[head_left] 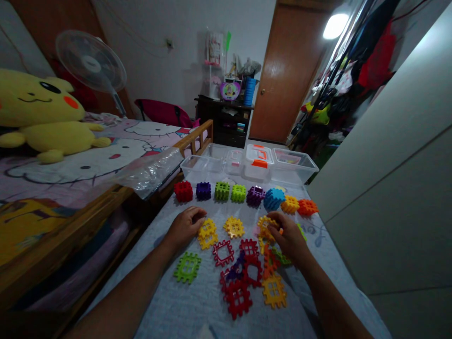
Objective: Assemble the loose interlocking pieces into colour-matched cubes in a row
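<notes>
Flat plastic waffle tiles lie scattered on a pale quilted mat (197,306). My left hand (185,226) rests curled on the mat, its fingers touching a yellow tile (207,233). My right hand (287,234) is closed in a pinch on a yellow-orange tile (265,226). Between the hands lies another yellow tile (234,227). In front of me are red tiles (237,296), an open red frame tile (223,253), a green tile (187,267) and a yellow tile (274,291). Beyond the hands runs a row of assembled cubes, from red (183,190) to orange (307,206).
Clear plastic boxes (294,167) and a white case with orange latches (259,161) stand behind the cubes. A wooden bed frame (88,212) with a yellow plush toy (45,113) borders the left. A grey wall (388,188) runs along the right. A fan (92,61) stands behind.
</notes>
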`<state>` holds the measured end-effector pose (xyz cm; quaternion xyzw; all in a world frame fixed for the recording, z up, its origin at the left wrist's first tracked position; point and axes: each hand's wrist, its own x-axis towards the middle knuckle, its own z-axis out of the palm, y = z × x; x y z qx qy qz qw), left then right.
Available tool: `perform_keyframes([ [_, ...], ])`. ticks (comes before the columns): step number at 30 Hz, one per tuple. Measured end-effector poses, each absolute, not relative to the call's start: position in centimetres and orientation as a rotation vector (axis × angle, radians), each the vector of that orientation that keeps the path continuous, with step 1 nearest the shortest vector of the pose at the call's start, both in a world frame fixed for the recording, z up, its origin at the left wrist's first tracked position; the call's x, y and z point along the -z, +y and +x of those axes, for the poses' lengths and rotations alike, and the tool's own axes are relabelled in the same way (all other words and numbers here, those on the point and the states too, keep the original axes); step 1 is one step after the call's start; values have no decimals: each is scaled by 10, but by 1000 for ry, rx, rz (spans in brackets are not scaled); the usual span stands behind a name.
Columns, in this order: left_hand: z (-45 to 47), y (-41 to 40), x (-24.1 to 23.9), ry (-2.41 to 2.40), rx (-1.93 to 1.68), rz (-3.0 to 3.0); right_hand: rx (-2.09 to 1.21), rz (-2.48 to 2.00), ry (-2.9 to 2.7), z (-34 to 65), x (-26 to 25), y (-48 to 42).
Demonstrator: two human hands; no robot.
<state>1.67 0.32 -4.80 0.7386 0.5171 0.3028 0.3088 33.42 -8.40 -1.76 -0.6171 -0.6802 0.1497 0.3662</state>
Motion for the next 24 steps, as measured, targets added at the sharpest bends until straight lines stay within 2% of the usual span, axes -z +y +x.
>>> perform_keyframes([
  [6, 16, 4, 51, 1372, -786, 1936, -60, -1669, -1723, 365, 18, -82],
  [13, 16, 4, 50, 1380, -755, 1929, -257, -1710, -2109, 354, 18, -90],
  [24, 16, 3, 49, 1388, -736, 1965, -145, -1992, -2139, 348, 12, -93],
])
